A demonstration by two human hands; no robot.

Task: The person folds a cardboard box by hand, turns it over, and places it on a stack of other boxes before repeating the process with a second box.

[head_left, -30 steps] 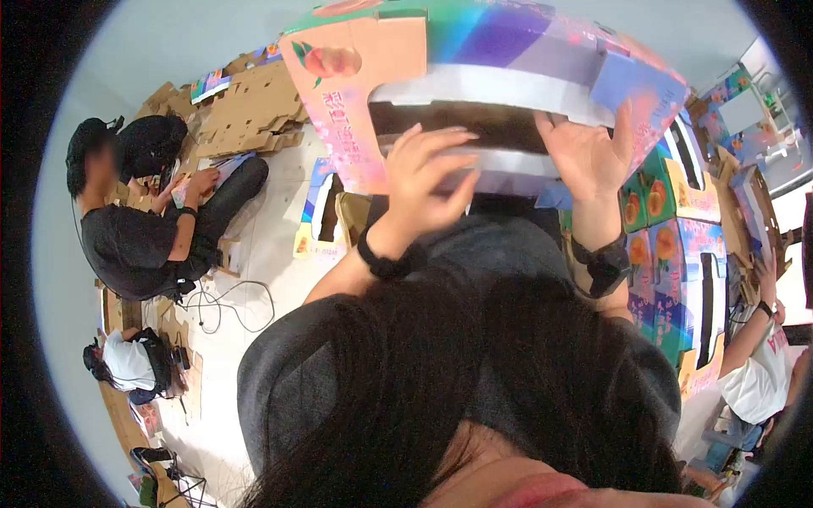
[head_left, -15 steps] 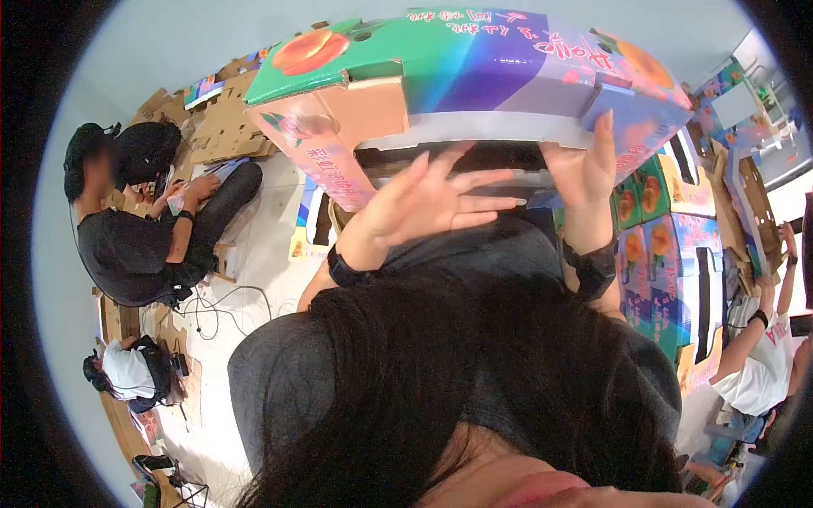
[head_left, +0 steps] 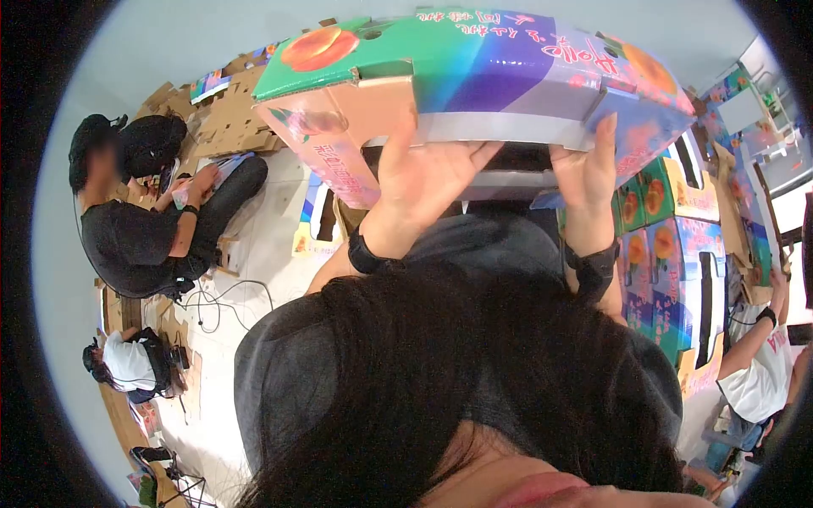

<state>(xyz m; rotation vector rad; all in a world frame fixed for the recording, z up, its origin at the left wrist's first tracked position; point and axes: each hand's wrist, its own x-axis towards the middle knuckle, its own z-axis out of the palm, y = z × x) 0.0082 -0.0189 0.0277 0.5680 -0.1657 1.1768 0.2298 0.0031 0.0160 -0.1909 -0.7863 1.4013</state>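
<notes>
The floor is pale and carries flat brown cardboard sheets at the far wall, and a black cable lies beside a person in black who sits there. A stack of printed boxes stands at the right side. The colourful peach box is held up in front of the person, over the lap. The left hand is spread, its palm pressed flat on the box's lower edge; half a second ago it was apart from the box with fingers open. The right hand still grips the right corner, thumb up on the side
</notes>
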